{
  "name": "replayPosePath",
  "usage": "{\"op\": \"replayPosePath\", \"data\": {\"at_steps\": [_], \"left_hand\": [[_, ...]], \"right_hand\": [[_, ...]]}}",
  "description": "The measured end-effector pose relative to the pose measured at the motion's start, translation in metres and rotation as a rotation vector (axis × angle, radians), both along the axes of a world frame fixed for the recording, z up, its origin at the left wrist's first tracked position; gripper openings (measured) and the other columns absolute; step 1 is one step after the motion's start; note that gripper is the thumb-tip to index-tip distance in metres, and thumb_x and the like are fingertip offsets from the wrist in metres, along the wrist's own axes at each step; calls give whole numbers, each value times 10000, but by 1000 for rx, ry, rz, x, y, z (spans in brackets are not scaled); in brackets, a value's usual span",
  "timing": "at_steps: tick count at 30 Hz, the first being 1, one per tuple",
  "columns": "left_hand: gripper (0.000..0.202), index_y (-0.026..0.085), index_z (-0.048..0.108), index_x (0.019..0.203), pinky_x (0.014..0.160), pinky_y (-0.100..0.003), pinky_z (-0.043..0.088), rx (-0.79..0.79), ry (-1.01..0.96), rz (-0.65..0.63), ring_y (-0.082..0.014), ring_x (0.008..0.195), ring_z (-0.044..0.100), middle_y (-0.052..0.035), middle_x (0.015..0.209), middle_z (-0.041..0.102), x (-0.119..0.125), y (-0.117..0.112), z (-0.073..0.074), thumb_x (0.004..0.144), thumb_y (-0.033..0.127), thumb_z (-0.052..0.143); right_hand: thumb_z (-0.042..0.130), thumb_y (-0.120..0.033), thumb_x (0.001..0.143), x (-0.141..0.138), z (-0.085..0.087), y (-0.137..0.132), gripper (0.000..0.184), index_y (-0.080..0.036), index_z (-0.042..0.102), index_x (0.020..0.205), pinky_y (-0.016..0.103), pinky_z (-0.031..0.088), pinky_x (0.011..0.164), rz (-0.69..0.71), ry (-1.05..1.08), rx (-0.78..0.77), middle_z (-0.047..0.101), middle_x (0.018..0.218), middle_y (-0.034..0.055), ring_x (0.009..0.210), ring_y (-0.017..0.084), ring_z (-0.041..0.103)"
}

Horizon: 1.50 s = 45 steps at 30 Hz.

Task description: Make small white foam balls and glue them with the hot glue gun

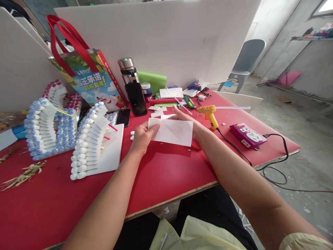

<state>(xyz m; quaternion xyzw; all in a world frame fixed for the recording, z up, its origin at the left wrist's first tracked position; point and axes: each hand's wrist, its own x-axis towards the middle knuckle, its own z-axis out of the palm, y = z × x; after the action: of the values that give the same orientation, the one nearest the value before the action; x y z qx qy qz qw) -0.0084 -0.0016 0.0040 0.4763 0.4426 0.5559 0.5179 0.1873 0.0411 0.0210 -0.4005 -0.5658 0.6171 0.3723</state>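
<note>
A white rectangular sheet (171, 132), paper or thin card, is held up over the red table. My left hand (143, 136) pinches its left end, thumb flat on the near face. My right hand (187, 119) is at the right end, mostly behind the sheet; one finger stretches out above the top edge, while the rest are hidden. Just beyond the sheet lie small white pieces (156, 114). Below my right wrist, part of a red curved item (196, 145) shows; its kind is unclear.
To the left stand fan-shaped pieces with white (80, 152) and blue (39, 128) rolled tips. Behind are a bag (91, 81), a flask (126, 69) and phones (136, 99). A yellow glue gun (210, 114) and a purple power strip (247, 135) with trailing cords lie right.
</note>
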Motion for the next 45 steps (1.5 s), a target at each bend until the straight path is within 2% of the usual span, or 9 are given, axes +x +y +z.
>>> {"op": "replayPosePath", "data": {"at_steps": [2,4,8,11,19,25,30,34,45], "left_hand": [[346,174,752,948,701,-358,590,-18,18,-32,-230,702,701,-53,796,747,-1,0,0,703,410,821],[368,175,745,955,695,-358,588,-26,43,-62,-233,709,705,-55,805,748,-1,-1,1,699,427,823],[409,166,736,975,686,-341,576,-45,66,-130,-236,740,708,-68,846,753,-1,-3,4,673,418,847],[375,168,727,974,682,-329,566,-43,1,-116,-214,710,696,-62,836,749,-1,-2,4,689,385,838],[219,168,709,862,459,-216,406,-11,31,-36,-109,512,554,-17,701,669,-8,7,-2,746,344,770],[180,172,707,858,444,-201,370,5,38,-47,-84,484,490,-1,656,619,-7,6,-1,753,311,755],[228,173,730,913,435,-191,356,-10,-105,-37,-70,481,489,1,677,629,-7,7,1,703,250,770],[202,155,740,909,439,-195,350,25,-177,-51,-64,471,488,-8,681,635,-6,5,5,717,215,726],[133,138,724,823,449,-205,344,58,-159,-63,-80,457,469,-1,578,582,-6,3,8,714,184,663]], "right_hand": [[484,-870,750,2,5,-1,768,-155,729,887,300,546,534,164,99,-188,746,881,124,674,219,690],[559,-825,747,3,8,-3,706,-152,733,871,295,546,531,171,108,-254,748,882,122,669,216,686],[842,-565,646,4,5,-4,454,-176,747,861,301,534,497,113,-26,-167,750,826,91,611,210,672],[905,-418,585,3,-2,-2,341,-189,730,767,285,511,466,93,-97,-96,733,745,57,561,186,645],[879,-361,610,2,-4,0,278,-185,703,733,276,497,463,-85,-68,-41,707,696,33,539,166,626],[858,-394,651,0,-9,-2,344,-200,742,910,314,546,530,79,0,-34,753,838,59,650,215,688],[788,-341,718,-4,-11,-3,354,-214,747,1046,332,563,585,38,163,-80,758,862,51,693,225,699],[745,-263,712,-7,-11,-3,267,-200,746,971,285,536,555,13,268,-125,751,819,35,644,188,670],[631,-255,728,-10,-10,-3,101,-178,674,778,233,380,478,27,306,12,618,635,3,517,119,514]]}}
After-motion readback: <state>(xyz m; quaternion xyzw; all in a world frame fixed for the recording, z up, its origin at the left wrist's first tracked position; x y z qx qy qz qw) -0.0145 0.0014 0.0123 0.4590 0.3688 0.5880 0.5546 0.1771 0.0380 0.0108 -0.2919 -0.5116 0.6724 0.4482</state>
